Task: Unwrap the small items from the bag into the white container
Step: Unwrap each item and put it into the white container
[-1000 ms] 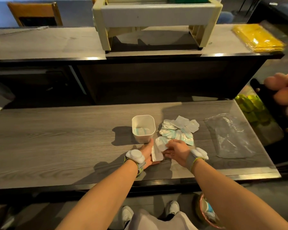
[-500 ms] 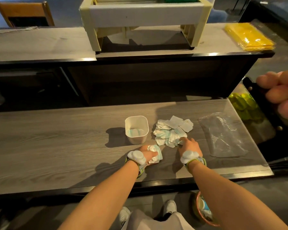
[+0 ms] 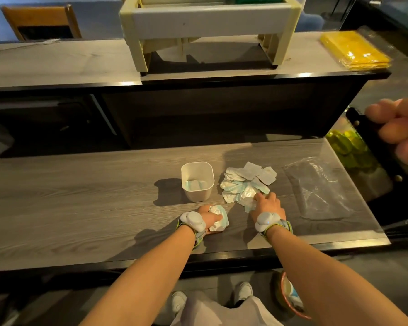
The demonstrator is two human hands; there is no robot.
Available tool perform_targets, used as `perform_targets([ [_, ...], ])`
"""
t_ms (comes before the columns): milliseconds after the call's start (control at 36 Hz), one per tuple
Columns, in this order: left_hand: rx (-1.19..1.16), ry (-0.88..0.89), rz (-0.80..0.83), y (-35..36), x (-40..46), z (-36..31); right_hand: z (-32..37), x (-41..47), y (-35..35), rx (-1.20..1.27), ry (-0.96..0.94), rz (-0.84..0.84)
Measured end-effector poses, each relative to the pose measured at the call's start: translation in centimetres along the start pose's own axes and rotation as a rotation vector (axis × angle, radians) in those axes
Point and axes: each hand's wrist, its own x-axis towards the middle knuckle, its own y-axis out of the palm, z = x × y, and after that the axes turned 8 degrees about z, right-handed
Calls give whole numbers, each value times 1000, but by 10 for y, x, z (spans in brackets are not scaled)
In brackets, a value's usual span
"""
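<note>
Only the head view to go on here. Left hand (image 3: 209,218) is curled around a crumpled wrapper wad (image 3: 218,218), clutching it down on the wooden counter (image 3: 80,208). Just up and past that grip sits the white container (image 3: 197,181), close but not touching, with something pale blue-white already in the bottom.

Right hand (image 3: 266,205) is planted on the near edge of the pile of small packets (image 3: 245,184), fingers reaching into it. Looks like it's fishing for the next one, but I can't tell if it has actually pinched anything or is just pressing on top. The clear plastic bag (image 3: 320,189) lies flat well off to the outside of that hand, and looks pretty much emptied.

What could go sideways, I reckon: opened wrappers and unopened packets seem mixed in that pile, so grabbing an empty one is easy. Also the left hand is full of foil, so tearing the next packet two-handed gets awkward unless it dumps the wad first. And that cup looks light, so a bump from the wrist could tip it.
</note>
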Motion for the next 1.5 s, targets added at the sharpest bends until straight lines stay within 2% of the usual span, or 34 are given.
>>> perform_targets([
  [167, -180, 6, -17, -7, 39, 31, -6, 0, -2, -56, -26, -52],
  [222, -278, 1, -42, -8, 53, 43, -1, 0, -6, 146, -56, 5],
  [306, -319, -21, -72, -3, 9, 17, 13, -5, -7, 566, -64, 167],
  [361, -379, -57, -108, -2, 4, 12, 23, -11, -5, 724, -60, 253],
  [472, -593, -88, -33, -2, 5, 14, 43, -17, 11, 695, -119, 324],
  [528, -627, -38, 72, -1, -2, 13, 50, -18, 19, 642, -159, 332],
  [556, -634, -27, 70, -1, -5, 12, 52, -19, 22, 615, -179, 336],
  [722, -535, 33, -4, 6, -7, 15, 42, -13, 23, 575, -174, 187],
  [889, -405, 102, -16, 20, 4, 8, 25, -14, 3, 799, -82, 375],
  [1028, -428, 146, -46, 30, 0, -21, 13, -11, -7, 969, -60, 350],
  [1083, -409, 182, -58, 34, 33, -24, 10, -13, -18, 1026, -73, 335],
  [1333, -412, 240, -34, 28, 17, -92, 15, -10, -54, 1189, -128, 249],
  [1417, -341, 284, -37, 19, -41, -132, 27, -7, -72, 1221, -154, 198],
  [1500, -269, 302, -92, 5, -51, -151, 44, -7, -88, 1242, -198, 158],
])
